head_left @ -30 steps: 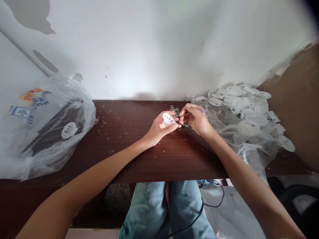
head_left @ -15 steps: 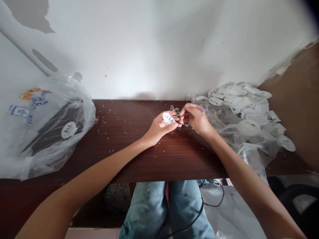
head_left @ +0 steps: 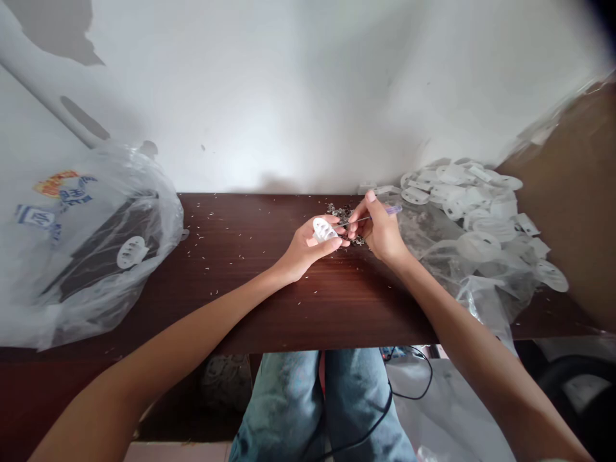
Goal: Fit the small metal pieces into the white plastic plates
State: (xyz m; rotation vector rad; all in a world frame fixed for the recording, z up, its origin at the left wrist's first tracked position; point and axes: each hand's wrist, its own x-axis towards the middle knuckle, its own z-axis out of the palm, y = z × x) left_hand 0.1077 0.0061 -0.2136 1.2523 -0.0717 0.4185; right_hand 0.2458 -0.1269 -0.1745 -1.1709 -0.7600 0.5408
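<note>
Between the fingers and thumb of my left hand (head_left: 301, 250) sits a white oval plastic piece with slots (head_left: 323, 230). My right hand (head_left: 382, 230) is closed round a screwdriver (head_left: 393, 210) with a purple, see-through handle. Its thin metal shaft points left, and the tip is at the right side of the white piece; I cannot tell whether they touch. Under and behind my hands lies a heap of small metal parts (head_left: 341, 210), partly hidden by my fingers.
At the right, many white plastic pieces (head_left: 481, 192) are piled on clear plastic beside a cardboard box (head_left: 572, 192). A clear plastic bag (head_left: 158, 256) at the left has a white slotted piece (head_left: 131, 252) at it. Tiny white scraps dot the brown table (head_left: 250, 289).
My right thumb has lifted and the right hand's grip on the screwdriver handle has shifted. The left hand and the white piece stay almost where they were.
</note>
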